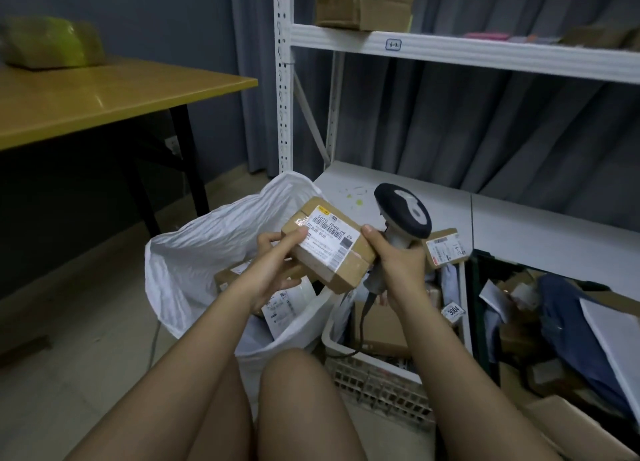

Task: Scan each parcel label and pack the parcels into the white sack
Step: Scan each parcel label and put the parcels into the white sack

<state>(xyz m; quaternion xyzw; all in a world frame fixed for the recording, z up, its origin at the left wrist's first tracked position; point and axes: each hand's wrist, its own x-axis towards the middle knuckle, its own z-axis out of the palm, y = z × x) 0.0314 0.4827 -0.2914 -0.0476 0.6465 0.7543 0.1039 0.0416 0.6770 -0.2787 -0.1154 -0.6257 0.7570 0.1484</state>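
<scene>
My left hand (277, 270) grips a small brown cardboard parcel (346, 270) from its left side, thumb on the white barcode label (325, 237) that faces up. My right hand (398, 263) holds the handle of a grey and black barcode scanner (405, 209), and its thumb touches the parcel's right edge. The scanner's head rises above and to the right of the parcel. Under both hands stands the open white sack (207, 239) with several labelled parcels inside.
A white plastic crate (377, 374) with more parcels sits right of the sack, and a darker bin (554, 322) of parcels and bags lies further right. White metal shelving (450, 48) stands behind. A yellow table (104, 93) with a green package is at the left.
</scene>
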